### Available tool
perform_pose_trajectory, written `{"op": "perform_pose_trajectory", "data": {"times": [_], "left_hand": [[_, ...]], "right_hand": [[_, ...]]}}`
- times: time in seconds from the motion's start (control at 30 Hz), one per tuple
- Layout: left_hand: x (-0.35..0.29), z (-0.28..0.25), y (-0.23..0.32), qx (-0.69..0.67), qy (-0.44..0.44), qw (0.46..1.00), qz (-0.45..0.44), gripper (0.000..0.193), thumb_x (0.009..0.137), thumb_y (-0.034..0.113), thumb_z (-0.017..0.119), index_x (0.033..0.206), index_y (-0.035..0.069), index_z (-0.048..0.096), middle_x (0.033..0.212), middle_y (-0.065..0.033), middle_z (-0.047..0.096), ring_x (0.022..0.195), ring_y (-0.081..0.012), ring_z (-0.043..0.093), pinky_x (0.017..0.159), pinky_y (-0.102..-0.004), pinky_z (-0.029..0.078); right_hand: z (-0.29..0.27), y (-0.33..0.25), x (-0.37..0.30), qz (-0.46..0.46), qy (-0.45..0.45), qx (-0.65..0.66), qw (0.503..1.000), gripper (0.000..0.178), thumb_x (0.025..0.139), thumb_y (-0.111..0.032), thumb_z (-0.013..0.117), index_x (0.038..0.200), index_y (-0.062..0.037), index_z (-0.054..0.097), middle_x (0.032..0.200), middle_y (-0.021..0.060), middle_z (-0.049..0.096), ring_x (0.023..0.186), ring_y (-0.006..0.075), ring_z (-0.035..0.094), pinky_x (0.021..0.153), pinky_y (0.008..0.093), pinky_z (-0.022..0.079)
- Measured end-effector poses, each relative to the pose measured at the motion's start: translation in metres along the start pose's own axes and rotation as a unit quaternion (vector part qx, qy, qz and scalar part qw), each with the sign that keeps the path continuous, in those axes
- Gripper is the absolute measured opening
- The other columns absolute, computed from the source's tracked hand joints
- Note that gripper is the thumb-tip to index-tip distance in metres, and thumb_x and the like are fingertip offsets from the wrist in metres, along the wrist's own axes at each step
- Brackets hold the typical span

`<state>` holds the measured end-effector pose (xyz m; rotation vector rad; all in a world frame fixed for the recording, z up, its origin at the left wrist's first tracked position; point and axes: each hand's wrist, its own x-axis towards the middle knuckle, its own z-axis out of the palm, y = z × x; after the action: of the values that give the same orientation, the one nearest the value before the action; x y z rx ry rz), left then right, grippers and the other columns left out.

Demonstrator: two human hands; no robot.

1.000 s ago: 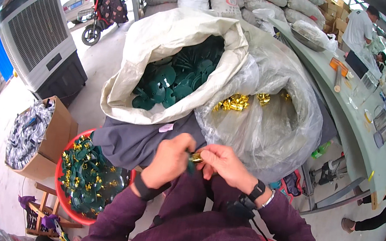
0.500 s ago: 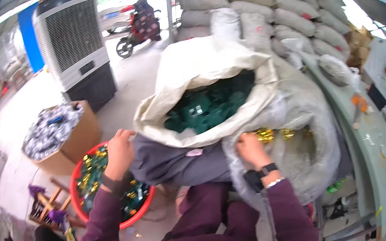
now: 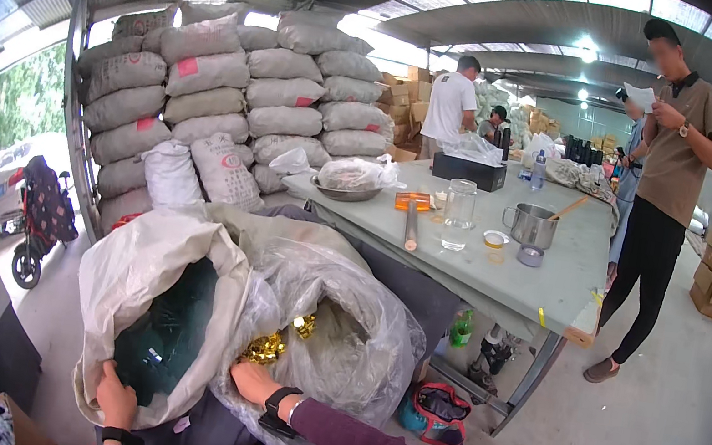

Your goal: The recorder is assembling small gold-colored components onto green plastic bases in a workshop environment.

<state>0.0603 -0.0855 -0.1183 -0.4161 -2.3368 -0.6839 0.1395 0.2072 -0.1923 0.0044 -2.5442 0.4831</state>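
A white woven sack (image 3: 115, 265) stands open at the lower left, with dark green shiny pieces (image 3: 162, 350) inside. My left hand (image 3: 118, 401) is at its near rim, fingers curled toward the green pieces; whatever they hold is hidden. Against the sack leans a clear plastic bag (image 3: 355, 351) with a wide mouth. Just inside the bag my right hand (image 3: 256, 383) has its fingers closed at a shiny gold foil piece (image 3: 265, 349). Another gold foil piece (image 3: 304, 325) lies slightly farther in. Both wrists wear dark bands.
Right of the bags stands a grey-green table (image 3: 460, 206) with a metal pot (image 3: 529, 223), glass jar (image 3: 460, 203) and mallet-like tool (image 3: 412, 222). Stacked sacks (image 3: 207, 76) fill the back left. A person (image 3: 670, 168) stands beyond the table's right end; a scooter (image 3: 44, 217) is left.
My view has swung up and right, showing the table and people. My left hand has come from above the red basin to the white sack's rim. My right hand stays by the gold foil.
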Motion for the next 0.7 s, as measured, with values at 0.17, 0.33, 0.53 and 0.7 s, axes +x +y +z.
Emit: {"op": "perform_pose_trajectory", "data": {"times": [0.17, 0.33, 0.53, 0.7], "left_hand": [[-0.002, 0.017, -0.015, 0.06, -0.117, 0.991, 0.023, 0.031, 0.064, -0.001, 0.059, 0.094, 0.004, 0.059, 0.088, -0.0205, 0.061, 0.084, -0.0388, 0.06, 0.072, -0.0453, 0.048], [-0.008, 0.015, -0.015, 0.025, -0.07, 0.997, 0.011, 0.021, 0.063, 0.0, 0.058, 0.083, 0.003, 0.062, 0.077, -0.0202, 0.062, 0.078, -0.0377, 0.061, 0.072, -0.0447, 0.048], [-0.018, -0.003, 0.0, -0.169, 0.017, 0.985, -0.032, 0.017, 0.063, 0.002, 0.058, 0.078, -0.001, 0.063, 0.071, -0.0182, 0.062, 0.071, -0.0334, 0.061, 0.069, -0.0395, 0.046], [-0.029, -0.012, 0.003, -0.25, 0.039, 0.966, -0.045, 0.013, 0.069, -0.005, 0.056, 0.08, -0.001, 0.059, 0.07, -0.0119, 0.06, 0.061, -0.0237, 0.055, 0.066, -0.0378, 0.045]], "right_hand": [[-0.002, -0.006, 0.003, -0.007, -0.033, -0.044, 0.998, 0.018, 0.078, -0.007, 0.049, 0.076, 0.0007, 0.066, 0.08, 0.0228, 0.065, 0.077, 0.0364, 0.065, 0.067, 0.0438, 0.053], [-0.006, -0.002, -0.001, 0.005, -0.045, -0.037, 0.998, 0.018, 0.078, -0.009, 0.048, 0.077, 0.0018, 0.063, 0.08, 0.0215, 0.065, 0.079, 0.0363, 0.065, 0.069, 0.0453, 0.051], [-0.015, -0.002, -0.007, 0.031, -0.034, -0.053, 0.998, 0.017, 0.081, -0.007, 0.046, 0.086, 0.0036, 0.059, 0.079, 0.0233, 0.064, 0.077, 0.0367, 0.065, 0.066, 0.0443, 0.052], [-0.031, -0.011, -0.01, 0.071, -0.03, -0.055, 0.996, 0.016, 0.081, -0.007, 0.049, 0.087, 0.0022, 0.059, 0.077, 0.0213, 0.064, 0.075, 0.0356, 0.065, 0.065, 0.0443, 0.052]]}}
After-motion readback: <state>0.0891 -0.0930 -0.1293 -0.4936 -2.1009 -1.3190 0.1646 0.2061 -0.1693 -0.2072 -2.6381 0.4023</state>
